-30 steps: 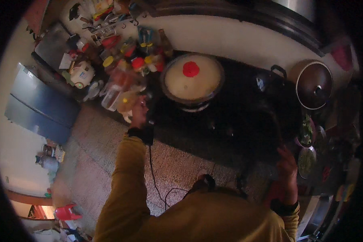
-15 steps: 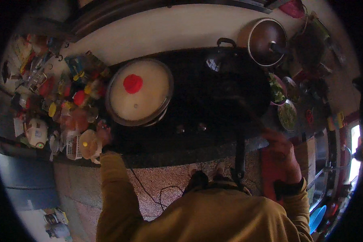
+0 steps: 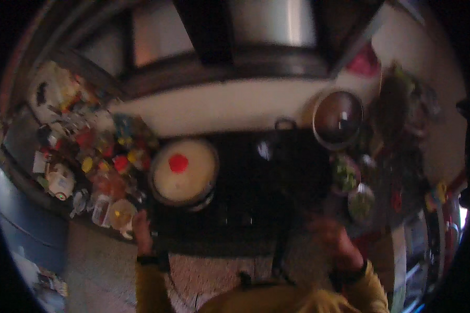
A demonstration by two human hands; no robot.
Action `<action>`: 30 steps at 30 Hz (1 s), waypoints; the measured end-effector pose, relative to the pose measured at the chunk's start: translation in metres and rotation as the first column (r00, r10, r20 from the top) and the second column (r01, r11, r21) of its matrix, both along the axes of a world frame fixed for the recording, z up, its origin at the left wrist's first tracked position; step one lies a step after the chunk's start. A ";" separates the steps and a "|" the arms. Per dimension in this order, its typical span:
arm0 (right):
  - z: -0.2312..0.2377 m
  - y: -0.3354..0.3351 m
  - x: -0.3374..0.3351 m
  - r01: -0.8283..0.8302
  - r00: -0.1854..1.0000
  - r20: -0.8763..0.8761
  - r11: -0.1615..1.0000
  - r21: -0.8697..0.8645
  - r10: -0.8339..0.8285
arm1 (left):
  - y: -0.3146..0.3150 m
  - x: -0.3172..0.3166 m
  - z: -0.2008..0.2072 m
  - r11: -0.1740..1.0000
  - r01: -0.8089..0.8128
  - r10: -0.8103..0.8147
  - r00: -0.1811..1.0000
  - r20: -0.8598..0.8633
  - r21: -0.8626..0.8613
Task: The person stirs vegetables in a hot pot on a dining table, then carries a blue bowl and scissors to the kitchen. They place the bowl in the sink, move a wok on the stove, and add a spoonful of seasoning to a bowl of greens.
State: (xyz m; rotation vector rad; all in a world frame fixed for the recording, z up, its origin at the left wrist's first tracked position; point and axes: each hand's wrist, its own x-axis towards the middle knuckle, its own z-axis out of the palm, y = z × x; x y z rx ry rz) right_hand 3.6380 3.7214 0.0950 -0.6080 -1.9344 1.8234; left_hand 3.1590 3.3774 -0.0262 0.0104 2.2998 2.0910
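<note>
My left hand (image 3: 142, 232) is at the counter's front edge, just right of a small pale round container (image 3: 122, 213). Its fingers point forward, with nothing visible in them. At the right front, my right hand (image 3: 335, 241) is curled and smeared by motion; the thin handle of a long stirring utensil, visible leading from it into the dark wok (image 3: 297, 161) half a second ago, is now lost in the dark. Left of the wok stands a wide pot (image 3: 196, 182) with a pale top that bears a bright red round spot. The wok's contents are too dark to make out.
Jars and packets (image 3: 107, 161) crowd the counter's left end. Against the wall leans a round lid (image 3: 338, 117). Right of the wok are a bowl of green vegetables (image 3: 344, 175) and another greenish bowl (image 3: 361, 202). A dark hood (image 3: 209, 62) overhangs the back.
The view has tilted up, so the counter sits lower and the hood shows. My right hand appears nearer the wok's front, its fingers more blurred. My left hand stays by the small container.
</note>
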 end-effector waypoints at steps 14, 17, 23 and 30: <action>-0.037 0.075 -0.011 0.008 0.937 -0.260 0.730 0.684 0.233 | 0.118 0.203 0.422 0.958 0.141 -0.285 0.411 -0.866 -0.249; -0.033 0.065 0.013 -0.019 0.941 -0.239 0.744 0.668 0.239 | 0.154 0.206 0.480 0.930 -0.240 -0.286 0.004 -0.958 -0.278; -0.017 0.027 0.062 0.125 0.968 -0.252 0.846 0.519 0.012 | 0.215 0.164 0.532 0.694 -0.687 -0.386 -0.103 -0.917 -0.214; -0.002 0.013 0.070 0.151 0.983 -0.172 0.815 0.560 -0.064 | 0.238 0.126 0.538 0.548 -0.719 -0.397 0.226 -0.889 -0.428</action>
